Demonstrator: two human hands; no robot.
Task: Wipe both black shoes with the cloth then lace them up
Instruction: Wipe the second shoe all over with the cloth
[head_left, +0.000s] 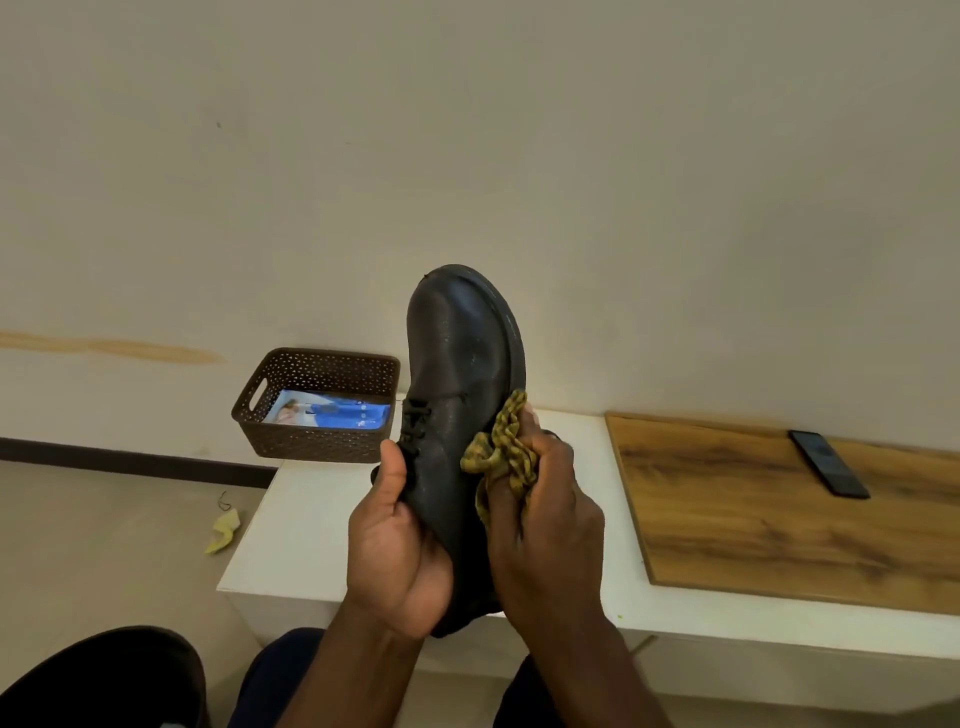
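Black leather is being wiped: one shoe (460, 415) is held up over the desk (311, 525), gripped by the left hand (397, 551), while the right hand (540, 525) squeezes the yellow cloth (501, 452) against its side. Next, the rest should be rubbed; the second shoe cannot be seen.

Your left hand (397, 545) grips the shoe (462, 395) from below, thumb up. Your right hand (540, 519) has its fingers curled around the cloth (501, 447), pressing it on the shoe's side.
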